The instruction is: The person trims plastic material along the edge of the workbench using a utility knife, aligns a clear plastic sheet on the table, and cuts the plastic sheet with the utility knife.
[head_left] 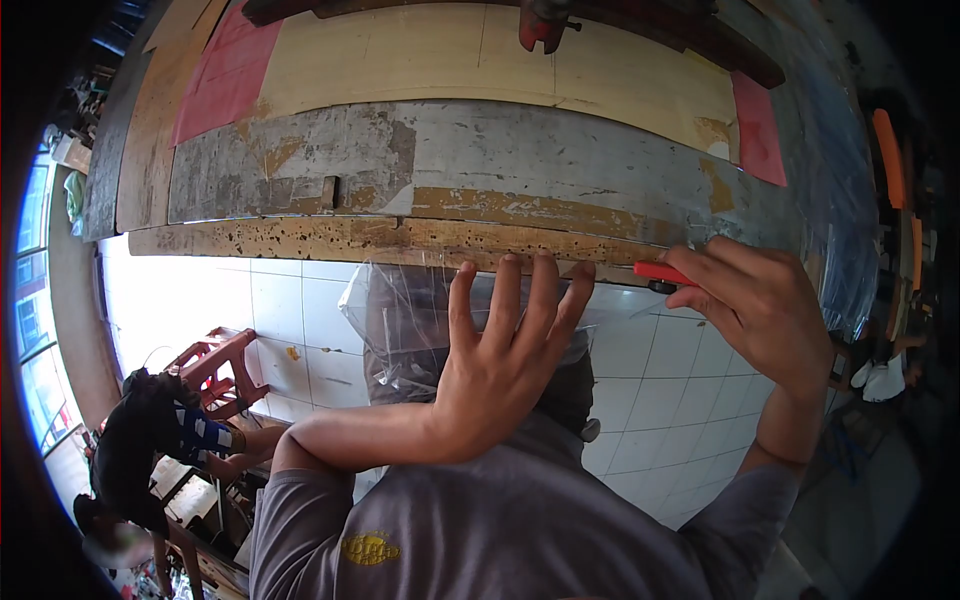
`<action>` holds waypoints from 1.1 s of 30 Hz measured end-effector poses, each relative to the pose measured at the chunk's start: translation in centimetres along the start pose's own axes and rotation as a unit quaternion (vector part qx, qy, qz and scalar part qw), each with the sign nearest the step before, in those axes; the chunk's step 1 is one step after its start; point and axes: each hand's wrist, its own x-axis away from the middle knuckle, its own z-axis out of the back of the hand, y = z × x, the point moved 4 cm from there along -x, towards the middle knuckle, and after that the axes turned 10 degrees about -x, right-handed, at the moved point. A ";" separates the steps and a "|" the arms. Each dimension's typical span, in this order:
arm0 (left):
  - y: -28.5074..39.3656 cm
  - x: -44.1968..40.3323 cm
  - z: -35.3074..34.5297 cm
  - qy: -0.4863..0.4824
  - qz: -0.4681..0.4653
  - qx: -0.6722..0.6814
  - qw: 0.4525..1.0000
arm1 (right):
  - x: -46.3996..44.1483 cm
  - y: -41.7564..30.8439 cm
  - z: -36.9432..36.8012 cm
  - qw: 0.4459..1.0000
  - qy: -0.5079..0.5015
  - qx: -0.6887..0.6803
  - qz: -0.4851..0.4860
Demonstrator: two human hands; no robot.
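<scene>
My left hand [500, 365] lies with its fingers spread, fingertips at the front edge of the table on a clear plastic sheet [400, 325] that hangs down over my lap. To the right, my right hand [765, 305] is closed around a red utility knife [662, 272] with a black knob. The knife is held at the table's front edge, beside a worn wooden strip [300, 240] dotted with small holes. Its blade cannot be made out.
A scuffed grey board [480, 150] covers the tabletop. Behind it are a dark bar [660, 35] and a red metal fitting [543, 28]. Clear plastic [840, 210] drapes at the right. Another person [150, 450] sits at lower left near a red stool [225, 370].
</scene>
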 end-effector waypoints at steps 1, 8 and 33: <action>0.1 0.0 0.0 -0.008 0.001 -0.003 1.000 | 0.0 -0.1 0.1 1.000 -0.001 0.002 -0.002; 0.1 0.0 -0.1 -0.014 0.003 0.001 1.000 | 0.1 0.0 0.3 1.000 -0.002 0.007 0.000; 0.0 -0.1 0.1 -0.013 -0.003 -0.015 1.000 | 1.2 0.3 1.6 0.998 -0.020 0.050 -0.037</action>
